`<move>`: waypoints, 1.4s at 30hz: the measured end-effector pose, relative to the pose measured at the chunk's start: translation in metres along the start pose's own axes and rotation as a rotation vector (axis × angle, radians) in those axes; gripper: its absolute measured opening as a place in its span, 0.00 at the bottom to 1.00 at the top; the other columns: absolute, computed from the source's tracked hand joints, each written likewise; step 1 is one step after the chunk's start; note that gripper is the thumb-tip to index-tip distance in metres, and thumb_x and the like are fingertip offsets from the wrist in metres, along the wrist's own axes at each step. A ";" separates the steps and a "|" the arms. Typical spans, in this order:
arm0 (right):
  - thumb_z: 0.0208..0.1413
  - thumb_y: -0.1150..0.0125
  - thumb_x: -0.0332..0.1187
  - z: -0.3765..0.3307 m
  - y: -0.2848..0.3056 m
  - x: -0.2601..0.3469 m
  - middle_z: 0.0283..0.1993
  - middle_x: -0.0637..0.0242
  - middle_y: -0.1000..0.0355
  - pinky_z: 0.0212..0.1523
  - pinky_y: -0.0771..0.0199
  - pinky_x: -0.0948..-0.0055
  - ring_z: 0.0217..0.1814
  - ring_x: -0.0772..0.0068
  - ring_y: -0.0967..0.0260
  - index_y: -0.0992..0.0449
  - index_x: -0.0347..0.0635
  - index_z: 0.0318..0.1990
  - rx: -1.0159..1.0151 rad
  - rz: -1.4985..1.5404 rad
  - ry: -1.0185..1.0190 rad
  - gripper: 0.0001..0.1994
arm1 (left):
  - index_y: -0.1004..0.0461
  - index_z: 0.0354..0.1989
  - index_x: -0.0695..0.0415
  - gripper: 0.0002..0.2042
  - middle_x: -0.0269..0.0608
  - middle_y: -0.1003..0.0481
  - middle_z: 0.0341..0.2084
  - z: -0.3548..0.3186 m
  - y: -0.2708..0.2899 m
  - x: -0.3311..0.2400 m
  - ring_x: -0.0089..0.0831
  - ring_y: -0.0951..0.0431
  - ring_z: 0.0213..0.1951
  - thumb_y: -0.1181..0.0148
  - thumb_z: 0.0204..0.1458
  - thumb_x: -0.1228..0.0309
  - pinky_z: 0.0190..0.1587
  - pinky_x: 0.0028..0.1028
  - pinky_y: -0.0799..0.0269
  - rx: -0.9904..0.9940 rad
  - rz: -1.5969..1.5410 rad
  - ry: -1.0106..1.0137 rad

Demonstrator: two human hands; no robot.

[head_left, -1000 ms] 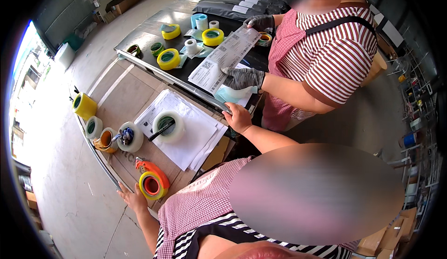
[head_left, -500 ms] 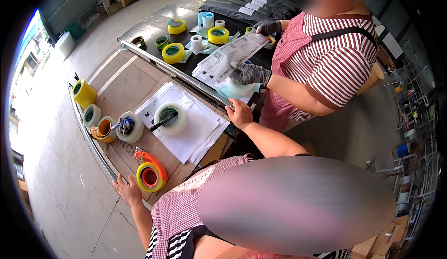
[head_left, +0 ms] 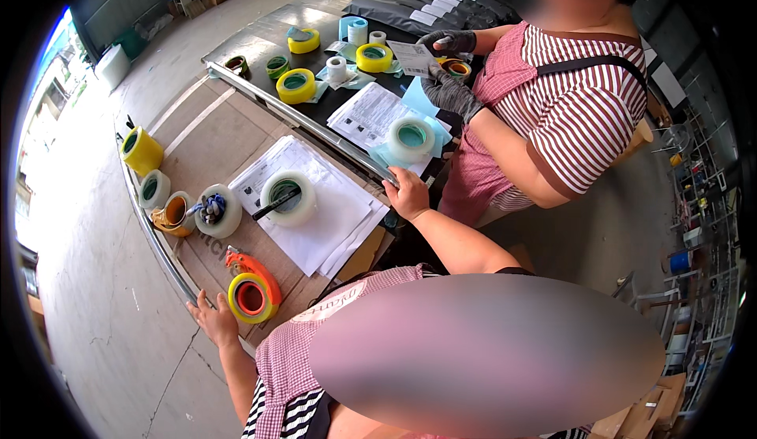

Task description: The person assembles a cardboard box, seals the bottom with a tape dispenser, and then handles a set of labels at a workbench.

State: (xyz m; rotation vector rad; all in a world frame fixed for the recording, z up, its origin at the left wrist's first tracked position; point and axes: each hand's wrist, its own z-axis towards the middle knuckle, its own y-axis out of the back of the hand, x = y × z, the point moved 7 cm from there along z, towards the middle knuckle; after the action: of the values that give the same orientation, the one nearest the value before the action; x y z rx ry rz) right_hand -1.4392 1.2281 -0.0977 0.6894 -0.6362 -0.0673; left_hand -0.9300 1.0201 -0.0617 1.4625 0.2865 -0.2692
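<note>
My left hand (head_left: 214,322) rests with its fingers apart on the curved metal edge rail (head_left: 167,264) of the cardboard-topped table. Close beside it lies an orange tape dispenser (head_left: 266,275) with a yellow tape roll (head_left: 241,313). My right hand (head_left: 408,194) is curled over the metal bar (head_left: 303,118) between the two work surfaces. To its left is a stack of white printed sheets (head_left: 323,238), with a clear tape roll (head_left: 306,212) on it and a black marker (head_left: 277,201) lying across the roll.
A co-worker's gloved hands (head_left: 451,92) hold a printed slip (head_left: 413,59) across the bar. Before them lie sheets (head_left: 364,115) and a clear tape roll (head_left: 430,149). Yellow tape rolls (head_left: 290,98) and black bags (head_left: 386,5) lie farther off. More rolls (head_left: 214,230) line the left edge.
The co-worker's stack of sheets now lies on the dark table and their hands have moved away from me, holding a small slip. The nearby clear roll lies flat. My hands stay in place.
</note>
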 end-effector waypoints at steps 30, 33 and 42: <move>0.52 0.35 0.36 -0.005 0.010 0.002 0.36 0.57 0.25 0.40 0.27 0.58 0.38 0.51 0.27 0.27 0.41 0.45 0.005 0.004 -0.009 0.15 | 0.32 0.59 0.53 0.23 0.61 0.51 0.69 -0.008 0.006 -0.001 0.56 0.43 0.66 0.41 0.56 0.60 0.64 0.44 0.43 -0.007 -0.015 0.002; 0.52 0.36 0.36 -0.004 0.010 0.003 0.35 0.57 0.25 0.39 0.27 0.58 0.38 0.51 0.27 0.27 0.41 0.46 0.001 0.008 0.005 0.15 | 0.32 0.59 0.53 0.23 0.61 0.51 0.69 -0.009 0.007 0.000 0.55 0.43 0.66 0.42 0.56 0.60 0.65 0.44 0.43 -0.003 -0.006 0.014; 0.53 0.36 0.36 -0.009 0.019 0.006 0.36 0.56 0.25 0.38 0.27 0.58 0.38 0.49 0.27 0.27 0.42 0.44 -0.021 0.016 0.021 0.14 | 0.32 0.59 0.52 0.23 0.63 0.52 0.69 -0.015 0.009 0.002 0.55 0.44 0.67 0.42 0.56 0.58 0.65 0.44 0.43 0.001 0.010 -0.006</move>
State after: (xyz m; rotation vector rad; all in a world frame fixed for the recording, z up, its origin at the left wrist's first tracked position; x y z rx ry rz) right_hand -1.4323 1.2461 -0.0880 0.6640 -0.6197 -0.0519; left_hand -0.9248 1.0359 -0.0551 1.4633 0.2741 -0.2662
